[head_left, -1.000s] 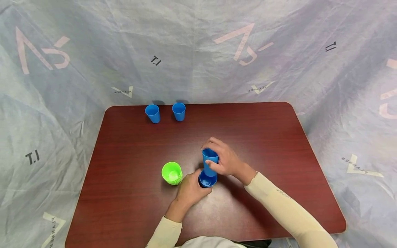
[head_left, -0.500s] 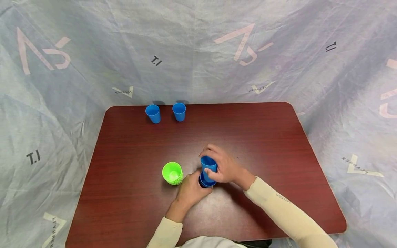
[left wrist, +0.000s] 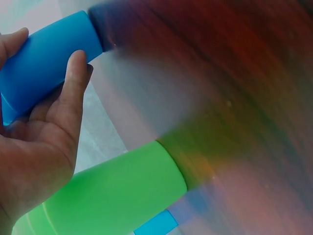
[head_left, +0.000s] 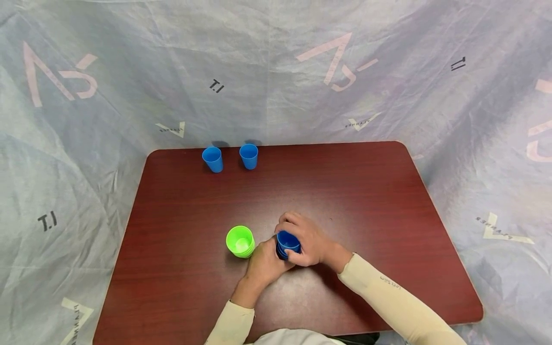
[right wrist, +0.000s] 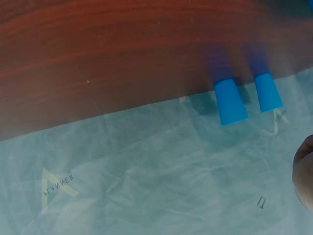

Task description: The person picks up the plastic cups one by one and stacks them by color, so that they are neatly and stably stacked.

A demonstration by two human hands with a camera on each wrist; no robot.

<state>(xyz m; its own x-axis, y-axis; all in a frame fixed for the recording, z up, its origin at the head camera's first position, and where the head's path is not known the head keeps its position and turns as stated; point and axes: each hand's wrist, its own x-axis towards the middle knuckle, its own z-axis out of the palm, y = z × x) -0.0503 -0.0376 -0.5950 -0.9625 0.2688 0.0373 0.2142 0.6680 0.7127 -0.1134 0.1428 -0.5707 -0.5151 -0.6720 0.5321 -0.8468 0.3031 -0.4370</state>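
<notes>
A stack of blue cups (head_left: 288,243) stands in front of the person, its upper cup sunk into the one below. The left hand (head_left: 265,264) grips the stack low on its side; in the left wrist view its fingers and thumb lie around the blue cup (left wrist: 51,58). From above, the right hand (head_left: 310,242) holds the upper cup near its rim, with the thumb on the near side. Only a sliver of the right hand (right wrist: 304,174) enters the right wrist view. Just left of the left hand is a nested stack of green cups (head_left: 240,241).
Two blue cups stand upright at the far edge of the dark red wooden table (head_left: 366,191): a left one (head_left: 213,160) and a right one (head_left: 248,156). A grey printed cloth (head_left: 267,72) hangs behind the table and along its sides.
The right hand has moved down and slightly toward the person, lowering its blue cup into the blue stack. The left hand keeps its grip on that stack. The green cups stay put.
</notes>
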